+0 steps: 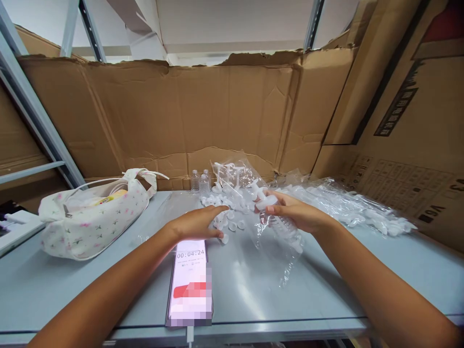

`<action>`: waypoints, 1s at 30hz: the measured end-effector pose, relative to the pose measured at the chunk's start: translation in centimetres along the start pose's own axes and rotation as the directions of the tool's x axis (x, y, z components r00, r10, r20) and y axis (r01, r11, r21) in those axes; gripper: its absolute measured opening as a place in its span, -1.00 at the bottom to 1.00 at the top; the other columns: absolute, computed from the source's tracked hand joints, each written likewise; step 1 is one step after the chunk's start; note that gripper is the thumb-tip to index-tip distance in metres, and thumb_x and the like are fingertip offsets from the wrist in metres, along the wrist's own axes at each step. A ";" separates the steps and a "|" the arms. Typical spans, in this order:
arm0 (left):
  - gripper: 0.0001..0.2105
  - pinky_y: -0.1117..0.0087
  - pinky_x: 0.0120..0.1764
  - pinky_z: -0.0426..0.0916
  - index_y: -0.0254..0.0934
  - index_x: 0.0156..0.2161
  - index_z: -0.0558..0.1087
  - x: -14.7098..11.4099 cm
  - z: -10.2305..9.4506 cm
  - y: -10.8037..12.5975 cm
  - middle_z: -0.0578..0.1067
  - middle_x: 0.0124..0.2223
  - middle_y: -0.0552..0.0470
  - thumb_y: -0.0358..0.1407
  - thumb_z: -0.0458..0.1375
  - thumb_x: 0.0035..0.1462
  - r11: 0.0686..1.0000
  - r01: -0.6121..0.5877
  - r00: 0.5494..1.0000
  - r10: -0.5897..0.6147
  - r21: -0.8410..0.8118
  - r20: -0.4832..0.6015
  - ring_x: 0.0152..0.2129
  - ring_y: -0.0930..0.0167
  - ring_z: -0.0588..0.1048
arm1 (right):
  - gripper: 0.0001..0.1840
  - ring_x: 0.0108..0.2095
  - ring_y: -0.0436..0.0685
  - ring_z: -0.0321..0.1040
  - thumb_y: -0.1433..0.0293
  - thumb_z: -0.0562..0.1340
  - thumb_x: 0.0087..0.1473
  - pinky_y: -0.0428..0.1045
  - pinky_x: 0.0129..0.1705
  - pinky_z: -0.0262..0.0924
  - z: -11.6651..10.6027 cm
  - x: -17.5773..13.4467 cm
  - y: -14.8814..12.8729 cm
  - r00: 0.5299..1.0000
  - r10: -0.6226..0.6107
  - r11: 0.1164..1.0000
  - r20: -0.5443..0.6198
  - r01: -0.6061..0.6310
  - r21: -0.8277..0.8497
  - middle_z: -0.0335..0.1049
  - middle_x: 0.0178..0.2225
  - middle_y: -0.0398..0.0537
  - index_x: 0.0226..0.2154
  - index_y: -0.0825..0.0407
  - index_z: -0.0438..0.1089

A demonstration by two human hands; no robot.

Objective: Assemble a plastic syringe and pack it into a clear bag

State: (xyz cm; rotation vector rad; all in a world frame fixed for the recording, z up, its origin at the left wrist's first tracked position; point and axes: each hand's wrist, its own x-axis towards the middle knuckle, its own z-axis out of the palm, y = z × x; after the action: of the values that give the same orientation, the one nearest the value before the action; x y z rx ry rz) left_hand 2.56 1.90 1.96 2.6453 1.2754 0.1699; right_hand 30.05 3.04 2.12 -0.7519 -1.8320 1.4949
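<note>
My left hand (195,223) is open, thumb and fingers apart, over the near left side of a loose pile of small white plastic caps (221,220). One white cap (224,239) lies at its thumb tip; whether they touch I cannot tell. To the right, my right hand (295,210) pinches a white plastic piece (266,202) with a rounded end between thumb and fingers. Below that hand is a clear, ribbed plastic shape (286,229), perhaps a bottle, tangled with crinkled clear film. Whether the white piece is joined to it is unclear.
Two small clear bottles (200,181) stand at the back. A clear bag (235,174) holds white parts; more bagged parts (348,203) lie right. A phone (188,275) showing a timer lies in front, a floral pouch (97,217) left. Cardboard (217,111) walls the grey shelf (253,290).
</note>
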 end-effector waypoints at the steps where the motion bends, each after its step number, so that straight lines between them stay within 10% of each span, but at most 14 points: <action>1: -0.41 0.30 -0.10 0.27 -0.13 0.19 0.10 0.4 0.1 0.1 0.30 0.13 -0.08 -0.10 0.12 0.05 0.999 0.013 1.000 -0.013 0.037 0.008 -0.03 0.20 0.35 | -0.69 -0.35 0.02 0.35 0.29 0.27 -0.01 -0.05 -0.30 0.20 0.1 0.0 -0.1 1.000 0.007 1.000 0.008 -0.007 -0.005 0.32 -0.23 -0.06 -0.20 0.01 0.26; 16: -0.84 0.34 -0.28 0.31 -0.26 -0.28 0.44 2.3 2.0 -0.1 0.44 -0.21 -0.06 -0.34 0.02 0.11 0.986 -0.004 0.998 0.013 0.165 -0.054 -0.30 0.30 0.45 | -0.67 -0.35 0.04 0.34 0.26 0.29 -0.04 0.00 -0.23 0.20 0.7 0.2 0.0 0.998 0.053 0.996 0.015 -0.052 -0.076 0.33 -0.25 -0.07 -0.21 -0.01 0.28; 24: -0.85 0.35 -0.20 0.32 -0.26 -0.19 0.40 0.7 0.9 0.1 0.40 -0.15 -0.04 -0.35 0.04 0.14 0.995 0.018 0.983 0.000 0.101 -0.181 -0.29 0.36 0.43 | -0.65 -0.36 0.05 0.32 0.21 0.27 -0.04 0.00 -0.27 0.21 0.8 0.3 0.1 0.993 0.115 0.981 -0.008 -0.115 -0.153 0.32 -0.27 -0.07 -0.20 -0.01 0.27; 30: -0.83 0.33 -0.15 0.30 -0.20 -0.18 0.40 -2.0 -1.5 -0.2 0.41 -0.17 0.02 -0.29 -0.01 0.20 0.999 -0.003 0.834 -0.018 -0.037 -0.552 -0.25 0.37 0.41 | -0.66 -0.40 0.06 0.33 0.17 0.25 -0.02 -0.05 -0.42 0.17 0.9 0.2 0.2 0.980 0.198 0.952 -0.019 -0.197 -0.234 0.34 -0.40 -0.10 -0.23 0.01 0.27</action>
State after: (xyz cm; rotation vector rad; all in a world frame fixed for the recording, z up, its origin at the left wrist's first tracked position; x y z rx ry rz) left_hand 0.88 0.68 3.29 2.6493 1.4064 1.0143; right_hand 29.22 2.72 1.78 -1.0746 -2.0094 1.4146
